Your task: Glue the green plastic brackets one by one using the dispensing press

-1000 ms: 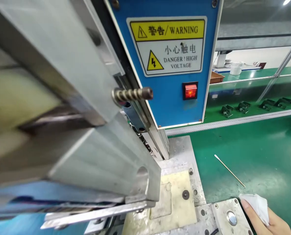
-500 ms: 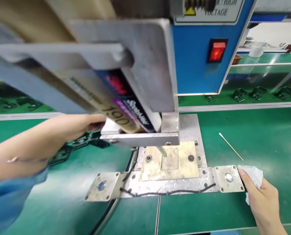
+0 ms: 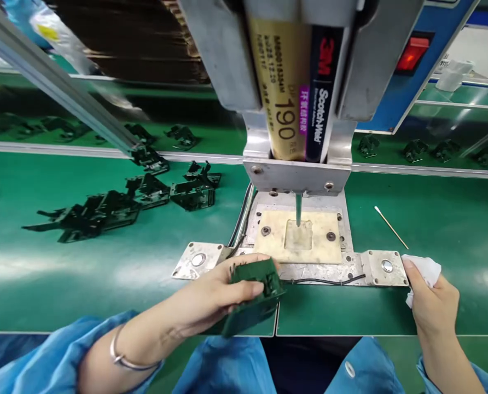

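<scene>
My left hand [image 3: 231,290] grips a dark green plastic part [image 3: 257,287], tilted, just in front of the metal base of the glue dispenser. Between the fingers of my right hand [image 3: 435,298] is a crumpled white wipe [image 3: 427,270], beside the right push-button plate [image 3: 385,267]. Above the cream fixture block [image 3: 268,249] with its square recess hangs a dispensing nozzle [image 3: 298,208]. A gold and black adhesive cartridge [image 3: 293,109] sits in the dispenser's metal holder. The left push-button plate [image 3: 197,260] lies just beyond my left wrist.
Several dark green parts [image 3: 100,210] lie grouped on the green table at the left. More stand along the rear shelf [image 3: 416,150]. A cotton swab [image 3: 390,227] lies right of the fixture. The dispenser's blue housing [image 3: 420,71] has a lit red switch.
My left hand has come from behind the dispenser at the left to the front, bringing a dark green plastic part. My right hand stays by the right button. The view has shifted left.
</scene>
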`<state>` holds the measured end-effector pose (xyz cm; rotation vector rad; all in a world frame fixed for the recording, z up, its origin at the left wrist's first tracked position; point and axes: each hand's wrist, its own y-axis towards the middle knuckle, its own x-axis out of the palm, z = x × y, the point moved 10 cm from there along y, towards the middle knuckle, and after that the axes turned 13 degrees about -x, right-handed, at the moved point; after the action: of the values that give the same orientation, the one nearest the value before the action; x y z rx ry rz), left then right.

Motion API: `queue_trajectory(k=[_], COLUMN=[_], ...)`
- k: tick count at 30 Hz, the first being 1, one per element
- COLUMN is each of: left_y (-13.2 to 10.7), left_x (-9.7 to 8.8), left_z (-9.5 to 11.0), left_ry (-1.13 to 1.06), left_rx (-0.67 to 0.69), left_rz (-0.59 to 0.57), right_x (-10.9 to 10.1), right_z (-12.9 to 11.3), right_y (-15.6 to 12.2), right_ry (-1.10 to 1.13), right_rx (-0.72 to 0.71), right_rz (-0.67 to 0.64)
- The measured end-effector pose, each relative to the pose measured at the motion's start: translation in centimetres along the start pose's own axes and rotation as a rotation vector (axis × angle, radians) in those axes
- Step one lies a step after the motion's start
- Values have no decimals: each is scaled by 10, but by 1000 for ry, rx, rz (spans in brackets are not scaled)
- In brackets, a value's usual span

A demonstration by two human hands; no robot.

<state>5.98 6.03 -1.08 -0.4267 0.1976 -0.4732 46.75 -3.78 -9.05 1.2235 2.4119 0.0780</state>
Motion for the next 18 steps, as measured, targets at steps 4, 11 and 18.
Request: queue_trajectory(k=[4, 11, 18], left_y=[7, 20, 56], left_x=[23, 28, 15], left_z=[-14, -3, 23], left_ry=[-187, -76, 0], left_rx=[-184, -335, -300], left_rz=[-280, -303, -157], right_x=[0, 1, 2], right_z=[-2, 4, 2], right_y=[0, 0, -1], right_ry=[18, -1, 38], right_rx=[15, 71, 76], right_rz=[0, -7, -10])
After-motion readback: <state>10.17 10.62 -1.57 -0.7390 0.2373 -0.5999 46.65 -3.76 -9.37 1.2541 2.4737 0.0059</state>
